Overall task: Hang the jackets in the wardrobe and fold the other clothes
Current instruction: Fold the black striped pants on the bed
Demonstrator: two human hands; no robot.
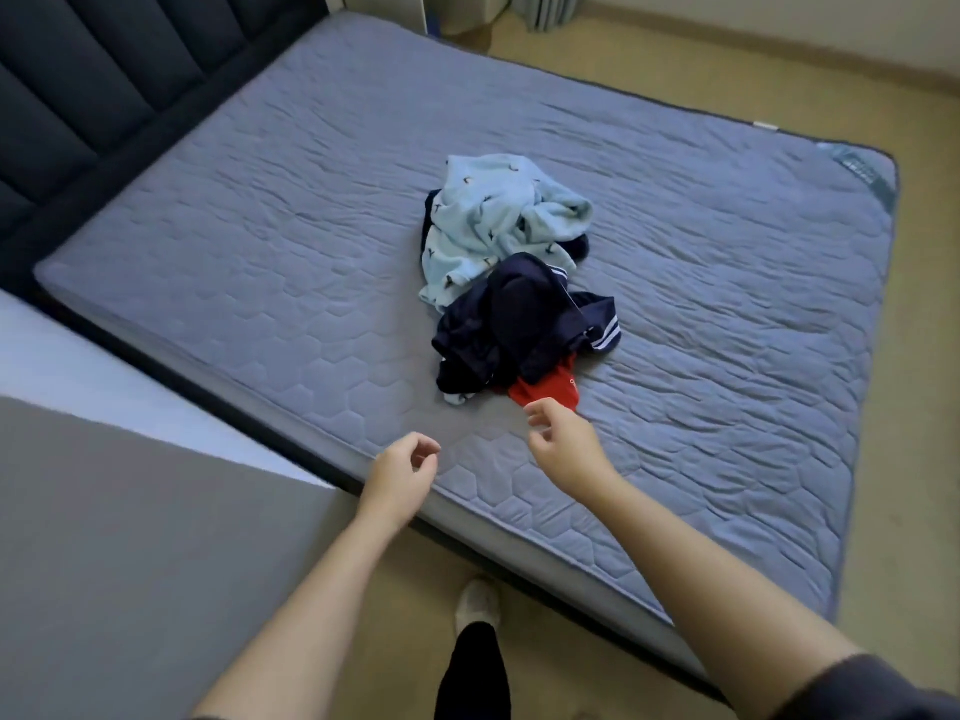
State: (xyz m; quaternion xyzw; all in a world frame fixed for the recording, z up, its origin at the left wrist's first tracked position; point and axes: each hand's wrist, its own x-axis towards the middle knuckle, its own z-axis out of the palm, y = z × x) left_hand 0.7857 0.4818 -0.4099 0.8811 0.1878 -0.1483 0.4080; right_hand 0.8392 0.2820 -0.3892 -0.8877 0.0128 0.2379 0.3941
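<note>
Head view looks down on a grey-blue quilted mattress [260,252] that fills most of the frame, with a dark padded headboard [104,70] along its far-left side and a beige floor [924,356] around it. A flat grey surface [130,563] cuts across the lower-left corner.

Near the middle of the mattress lies a crumpled pile of clothes. Its largest piece is a light blue fleece garment [493,220] with small dark motifs, at the far end. Overlapping its near edge is a navy jacket [519,324] with white stripes at the cuff. A small red garment [545,392] pokes out from under the jacket on the side closest to the person.

Both bare forearms reach in from below. The left hand [402,470] hovers above the near edge of the mattress, fingers loosely curled and holding nothing. The right hand [558,439] is apart from it, also loosely curled and empty. Its fingertips sit just beside the red garment's near edge, and whether they touch cannot be told.

Below, a foot in a pale sock [478,605] stands on the floor beside the bed.
</note>
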